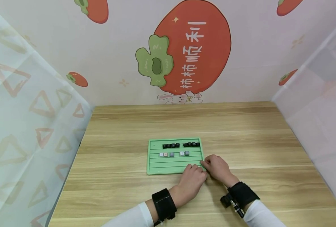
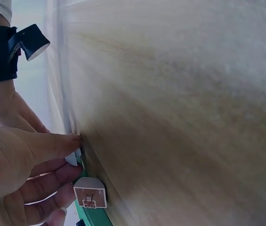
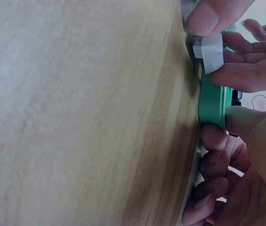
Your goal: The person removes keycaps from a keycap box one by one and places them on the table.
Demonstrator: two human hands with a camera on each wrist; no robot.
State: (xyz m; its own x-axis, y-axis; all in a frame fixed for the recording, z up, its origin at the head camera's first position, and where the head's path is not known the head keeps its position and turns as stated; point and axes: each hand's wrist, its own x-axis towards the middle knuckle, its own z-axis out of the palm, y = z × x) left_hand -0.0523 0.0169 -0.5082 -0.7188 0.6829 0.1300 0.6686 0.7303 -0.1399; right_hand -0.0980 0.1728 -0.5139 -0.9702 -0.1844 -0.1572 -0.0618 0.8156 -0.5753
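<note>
Now the left hand (image 1: pixel 191 182) pinches what looks like a white plastic keycap (image 3: pixel 213 54), right hand (image 1: pixel 219 169) grips the rectangular green tray (image 1: pixel 168 164) near its corner, black keycaps (image 1: pixel 168 146) and pale ones (image 1: pixel 161 154) part-filling two rows, visible lower rows bare!

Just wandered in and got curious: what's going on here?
Someone is working at a green tray on a wooden table. The left hand pinches a pale keycap near the tray's near right corner, while the right hand holds the tray's right edge. Black keycaps sit in an upper row, with five lighter keycaps below them.
</note>
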